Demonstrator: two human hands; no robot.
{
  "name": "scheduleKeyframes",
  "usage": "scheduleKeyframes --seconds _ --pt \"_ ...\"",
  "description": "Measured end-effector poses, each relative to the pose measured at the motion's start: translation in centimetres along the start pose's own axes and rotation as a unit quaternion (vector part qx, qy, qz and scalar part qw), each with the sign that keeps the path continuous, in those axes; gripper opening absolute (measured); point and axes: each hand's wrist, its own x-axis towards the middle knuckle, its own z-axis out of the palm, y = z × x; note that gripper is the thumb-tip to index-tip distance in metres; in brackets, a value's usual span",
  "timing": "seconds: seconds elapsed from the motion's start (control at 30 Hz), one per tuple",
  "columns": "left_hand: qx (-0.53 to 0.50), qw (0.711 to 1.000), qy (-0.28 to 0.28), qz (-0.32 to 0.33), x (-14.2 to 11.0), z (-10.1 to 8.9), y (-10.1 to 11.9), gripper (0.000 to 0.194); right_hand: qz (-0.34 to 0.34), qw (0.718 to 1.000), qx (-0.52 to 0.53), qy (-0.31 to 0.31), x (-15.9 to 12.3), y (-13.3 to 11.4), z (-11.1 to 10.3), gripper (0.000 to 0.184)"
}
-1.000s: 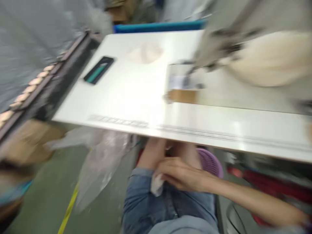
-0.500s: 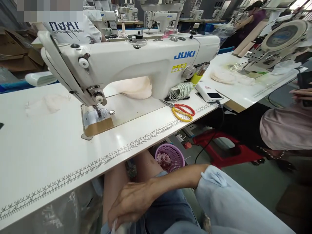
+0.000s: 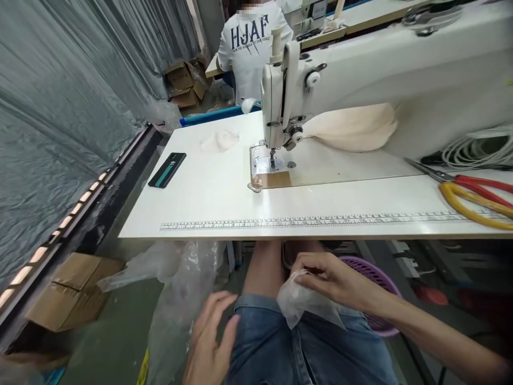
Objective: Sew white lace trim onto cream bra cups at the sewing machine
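Note:
Over my lap, my right hand [image 3: 320, 272] pinches a thin, sheer white piece of fabric [image 3: 300, 299] that hangs down onto my shorts. My left hand [image 3: 212, 342] is low beside my left thigh, fingers apart and holding nothing, close to a large clear plastic bag [image 3: 180, 299] under the table edge. Above both hands stands a white sewing machine [image 3: 296, 96] on the table [image 3: 200, 203]. Cream fabric [image 3: 352, 128] lies under the machine's arm. A pale scrap of cloth [image 3: 219, 141] rests left of the needle.
A dark phone [image 3: 167, 170] lies on the table's left side. Scissors [image 3: 476, 195] with red and yellow handles lie at the right, near a coil of cord [image 3: 481, 149]. A purple basket [image 3: 377, 272] stands beneath the table. Cardboard boxes [image 3: 72, 291] sit on the floor; a person [image 3: 252, 48] sits ahead.
My view has swung left and down. The right hand, holding the sheer fabric, now shows it above my lap, and my left hand has come into view with its fingers apart.

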Motion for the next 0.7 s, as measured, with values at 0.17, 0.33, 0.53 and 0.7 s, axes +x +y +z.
scheduleKeyframes --seconds 0.17,0.33,0.53,0.7 --pt "-0.11 0.975 -0.115 0.151 6.6 6.9 4.6 0.064 0.051 0.989 -0.106 0.09 -1.6 -0.4 0.3 0.023" --pt "-0.205 0.95 -0.222 0.077 8.5 8.9 5.6 0.015 0.098 0.987 -0.046 0.12 -2.7 -0.2 -0.2 0.021" --pt "-0.412 0.825 -0.371 -0.111 9.5 6.6 3.3 0.037 0.117 0.976 0.182 0.029 -2.7 1.0 -0.3 0.028" --pt "-0.41 0.817 -0.401 -0.068 10.1 6.4 3.2 0.048 0.139 0.953 0.268 -0.001 -2.6 1.0 -0.1 0.027"
